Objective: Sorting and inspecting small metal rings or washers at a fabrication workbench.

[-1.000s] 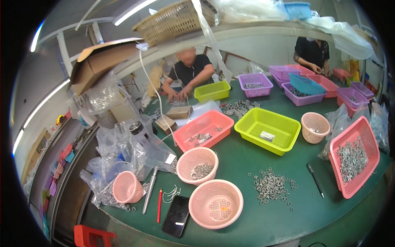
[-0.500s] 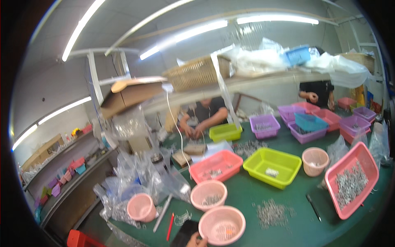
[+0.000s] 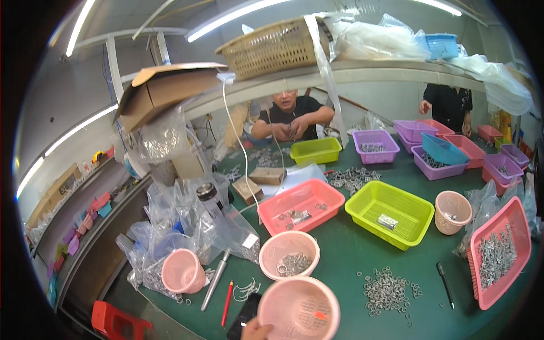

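My left hand (image 3: 256,330) grips the left rim of a round pink plastic basket (image 3: 283,303) at the near edge. The basket is tilted; its slotted bottom shows, with a small orange spot on it. My right hand is out of view. A dark phone (image 3: 247,313) lies partly hidden beside the left hand. Just beyond the held basket stands another round pink basket (image 3: 272,249) with small metal rings in it. A loose pile of metal rings (image 3: 385,290) lies on the green table (image 3: 345,272) to the right.
A pink tray (image 3: 266,205), a lime-green tray (image 3: 416,207) and a tilted pink tray (image 3: 481,289) of metal pieces surround the pile. A red pencil (image 3: 227,304), a metal rod (image 3: 215,283) and a black pen (image 3: 446,286) lie near. A person (image 3: 294,116) sits opposite.
The round pink basket in my left hand looks larger, closer and more tilted. The whole view has shifted, and the person opposite shows more fully.
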Motion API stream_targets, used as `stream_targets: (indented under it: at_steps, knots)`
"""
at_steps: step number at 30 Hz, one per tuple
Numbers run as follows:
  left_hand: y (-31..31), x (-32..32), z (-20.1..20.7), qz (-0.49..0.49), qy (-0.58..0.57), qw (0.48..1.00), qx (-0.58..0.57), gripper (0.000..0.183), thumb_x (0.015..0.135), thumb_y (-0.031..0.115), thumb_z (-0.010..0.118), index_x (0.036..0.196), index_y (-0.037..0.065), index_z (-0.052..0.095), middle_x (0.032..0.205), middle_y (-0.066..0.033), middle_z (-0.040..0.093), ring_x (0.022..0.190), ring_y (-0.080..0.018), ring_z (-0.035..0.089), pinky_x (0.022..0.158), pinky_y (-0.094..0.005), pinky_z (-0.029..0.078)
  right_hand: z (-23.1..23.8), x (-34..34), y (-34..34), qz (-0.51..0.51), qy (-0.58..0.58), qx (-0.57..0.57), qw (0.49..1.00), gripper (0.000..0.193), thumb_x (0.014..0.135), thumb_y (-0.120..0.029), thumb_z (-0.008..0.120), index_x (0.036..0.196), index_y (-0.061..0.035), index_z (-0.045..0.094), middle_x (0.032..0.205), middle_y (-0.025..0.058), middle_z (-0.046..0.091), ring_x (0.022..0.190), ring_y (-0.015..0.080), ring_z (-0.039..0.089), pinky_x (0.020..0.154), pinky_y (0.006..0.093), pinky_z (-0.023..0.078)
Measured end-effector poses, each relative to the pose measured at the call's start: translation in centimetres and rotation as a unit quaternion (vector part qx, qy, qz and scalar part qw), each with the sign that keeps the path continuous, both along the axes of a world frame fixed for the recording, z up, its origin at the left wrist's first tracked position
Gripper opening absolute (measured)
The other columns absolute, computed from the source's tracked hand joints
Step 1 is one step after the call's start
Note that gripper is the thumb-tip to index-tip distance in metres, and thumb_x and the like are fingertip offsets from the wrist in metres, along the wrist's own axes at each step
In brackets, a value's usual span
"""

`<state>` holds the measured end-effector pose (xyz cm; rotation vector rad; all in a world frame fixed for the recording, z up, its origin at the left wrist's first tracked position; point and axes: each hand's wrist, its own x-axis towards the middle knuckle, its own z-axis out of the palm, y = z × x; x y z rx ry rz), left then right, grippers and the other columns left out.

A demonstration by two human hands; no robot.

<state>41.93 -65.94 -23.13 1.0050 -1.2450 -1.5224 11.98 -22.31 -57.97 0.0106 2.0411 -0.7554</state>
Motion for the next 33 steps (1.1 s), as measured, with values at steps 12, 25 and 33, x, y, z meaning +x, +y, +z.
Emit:
stream_targets:
  at_steps: [12, 25, 33]
  knots:
    - [-8.3, 11.1, 5.8, 0.272, -0.042, 0.956, -0.102, 0.019, 0.075, 0.01, 0.049, 0.087, -0.004, 0.054, 0.064, -0.0077, 0.056, 0.041, -0.0112, 0.05, 0.03, -0.0206, 0.035, -0.8, 0.8, 2.5, -0.01, -0.045, 0.018, 0.999, 0.043, 0.086, -0.038, 0.044, 0.098, 0.0015, 0.058, 0.098, 0.0226, 0.059, 0.088, 0.0328, 0.058, 0.076, 0.0422, 0.044]
    - [-14.9, 6.2, 1.9, 0.13, -0.124, 0.982, 0.057, 0.025, 0.082, 0.018, 0.049, 0.092, -0.005, 0.045, 0.062, -0.014, 0.056, 0.044, -0.0231, 0.059, 0.039, -0.0277, 0.049, -5.6, -0.4, 10.9, 0.04, -0.04, 0.009, 0.998, 0.045, 0.086, -0.04, 0.044, 0.097, 0.001, 0.059, 0.099, 0.0228, 0.06, 0.087, 0.0326, 0.059, 0.075, 0.0427, 0.045]
    - [-7.9, 6.3, 5.6, 0.268, -0.368, 0.821, -0.344, 0.031, 0.083, 0.017, 0.053, 0.103, -0.007, 0.052, 0.076, -0.0154, 0.06, 0.065, -0.0203, 0.059, 0.058, -0.0303, 0.046, 27.9, 3.3, -3.7, -0.127, 0.495, -0.159, 0.845, 0.021, 0.089, -0.019, 0.049, 0.091, 0.0005, 0.058, 0.066, 0.0087, 0.057, 0.058, 0.0167, 0.051, 0.055, 0.0293, 0.043]
